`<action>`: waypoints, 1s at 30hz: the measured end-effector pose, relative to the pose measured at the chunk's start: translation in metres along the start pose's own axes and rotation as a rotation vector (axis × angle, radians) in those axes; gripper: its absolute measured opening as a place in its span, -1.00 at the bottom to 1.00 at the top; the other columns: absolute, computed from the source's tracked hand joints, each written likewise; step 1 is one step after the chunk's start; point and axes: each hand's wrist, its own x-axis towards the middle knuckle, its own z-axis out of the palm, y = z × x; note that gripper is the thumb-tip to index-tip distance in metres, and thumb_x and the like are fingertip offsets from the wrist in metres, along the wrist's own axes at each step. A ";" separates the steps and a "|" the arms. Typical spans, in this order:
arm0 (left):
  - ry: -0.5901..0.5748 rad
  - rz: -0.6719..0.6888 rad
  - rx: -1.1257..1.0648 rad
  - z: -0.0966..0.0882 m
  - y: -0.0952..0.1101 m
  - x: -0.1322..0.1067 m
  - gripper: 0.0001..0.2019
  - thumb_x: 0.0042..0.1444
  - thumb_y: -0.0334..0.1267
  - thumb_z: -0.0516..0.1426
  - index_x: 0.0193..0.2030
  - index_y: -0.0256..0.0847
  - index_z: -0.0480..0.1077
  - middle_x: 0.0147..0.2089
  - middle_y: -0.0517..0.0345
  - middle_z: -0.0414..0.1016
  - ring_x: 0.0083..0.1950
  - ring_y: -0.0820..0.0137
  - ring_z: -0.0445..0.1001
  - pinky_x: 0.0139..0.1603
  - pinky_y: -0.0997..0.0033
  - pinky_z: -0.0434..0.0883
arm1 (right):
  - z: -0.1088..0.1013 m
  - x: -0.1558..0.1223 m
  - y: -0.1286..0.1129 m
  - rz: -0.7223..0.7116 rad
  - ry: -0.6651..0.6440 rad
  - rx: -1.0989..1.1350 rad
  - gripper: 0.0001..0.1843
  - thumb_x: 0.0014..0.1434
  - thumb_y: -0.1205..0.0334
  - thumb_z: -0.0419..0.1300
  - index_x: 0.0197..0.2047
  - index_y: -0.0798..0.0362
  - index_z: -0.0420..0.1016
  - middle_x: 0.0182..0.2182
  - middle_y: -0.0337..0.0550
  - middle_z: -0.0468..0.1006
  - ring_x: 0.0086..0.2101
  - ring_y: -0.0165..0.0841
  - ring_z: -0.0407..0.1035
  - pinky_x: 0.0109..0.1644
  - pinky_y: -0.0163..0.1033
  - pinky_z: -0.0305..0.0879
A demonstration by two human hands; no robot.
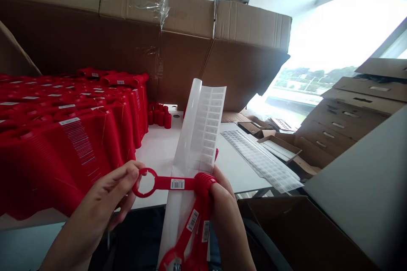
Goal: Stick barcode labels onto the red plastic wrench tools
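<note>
My left hand (119,190) pinches one ring end of a flat red plastic double-ring strap (163,182), which is stretched sideways and carries a barcode sticker (177,183) at its middle. At its other end, several red rings (203,182) are bunched at my right hand (221,188), apparently looped over the thumb. More red straps with barcode stickers (192,220) hang below them. Behind the straps stands a long sheet of labels (211,123) with its backing curled at the left. My right hand closes at its right edge, its fingers hidden behind it.
Large stacks of labelled red straps (121,123) fill the left of the white table (155,144). A small red group (160,115) stands behind. Label sheets (260,156) lie at right. Big cardboard (187,55) leans across the back; an open carton (286,224) sits below right.
</note>
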 end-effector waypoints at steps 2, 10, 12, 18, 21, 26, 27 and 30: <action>-0.023 -0.020 -0.027 -0.002 0.000 -0.003 -0.55 0.10 0.23 0.27 -0.10 -0.09 0.56 -0.71 0.40 0.14 -0.68 0.56 -0.03 -0.64 0.54 0.18 | -0.004 0.003 0.000 -0.004 -0.020 -0.006 -0.50 0.02 0.25 0.14 0.05 -0.06 0.60 -0.13 -0.14 0.70 -0.19 -0.08 0.56 -0.22 -0.13 0.51; -0.167 0.075 -0.212 0.000 0.000 -0.005 -0.49 -0.41 0.10 0.56 -0.46 -0.14 0.48 -0.29 0.15 0.49 -0.51 0.56 0.31 -0.47 0.51 0.38 | -0.011 0.008 -0.001 0.053 -0.134 0.077 -0.57 0.06 0.20 0.19 0.02 -0.08 0.60 -0.13 -0.13 0.69 -0.14 -0.08 0.56 -0.06 -0.04 0.49; -0.169 0.050 -0.225 -0.002 0.000 -0.005 -0.48 -0.32 0.15 0.53 -0.33 -0.12 0.54 -0.34 0.19 0.48 -0.61 0.69 0.12 -0.59 0.62 0.18 | -0.012 0.007 -0.001 0.058 -0.150 0.098 -0.54 0.06 0.21 0.20 0.06 -0.07 0.58 -0.11 -0.13 0.69 -0.12 -0.08 0.56 -0.05 -0.04 0.48; -0.106 -0.007 -0.097 -0.006 -0.003 0.003 -0.61 0.21 0.17 0.23 -0.06 -0.08 0.48 -0.66 0.37 0.21 -0.64 0.58 0.09 -0.64 0.64 0.08 | -0.008 0.001 0.000 0.027 -0.034 0.032 -0.50 0.07 0.27 0.19 0.12 -0.09 0.54 -0.06 -0.14 0.66 -0.14 -0.09 0.54 -0.11 -0.06 0.51; 0.096 0.063 0.001 -0.009 -0.005 0.010 -0.60 0.18 0.15 0.27 -0.05 -0.08 0.40 -0.34 0.27 0.48 -0.56 0.57 0.28 -0.54 0.58 0.35 | -0.005 0.002 0.002 -0.035 0.013 -0.052 -0.49 0.11 0.26 0.17 0.15 -0.08 0.51 -0.01 -0.10 0.63 -0.09 -0.07 0.51 -0.13 -0.07 0.51; 0.255 0.293 0.052 -0.014 -0.009 0.011 -0.68 0.17 0.05 0.32 -0.11 -0.04 0.39 -0.01 0.26 0.43 -0.13 0.46 0.52 -0.14 0.62 0.54 | -0.003 0.008 0.005 -0.054 -0.005 -0.136 -0.59 0.17 0.26 0.10 0.10 -0.02 0.44 0.04 -0.02 0.57 -0.10 -0.05 0.50 -0.22 -0.07 0.51; 0.212 0.344 0.070 -0.013 -0.010 0.009 -0.73 0.18 0.00 0.31 -0.12 -0.03 0.39 0.01 0.26 0.41 -0.03 0.43 0.51 -0.07 0.63 0.53 | -0.003 0.009 0.006 -0.058 -0.019 -0.153 -0.60 0.17 0.27 0.08 0.08 -0.01 0.43 0.03 -0.01 0.57 -0.09 -0.06 0.49 -0.19 -0.06 0.50; 0.016 0.384 0.159 -0.004 -0.013 0.000 -0.82 0.22 -0.13 0.29 -0.13 0.02 0.37 0.03 0.27 0.36 0.06 0.40 0.48 0.04 0.58 0.52 | 0.001 0.007 0.009 -0.081 -0.062 -0.201 -0.62 0.19 0.33 0.02 0.07 -0.02 0.40 0.00 -0.03 0.55 -0.07 -0.10 0.46 -0.10 -0.05 0.48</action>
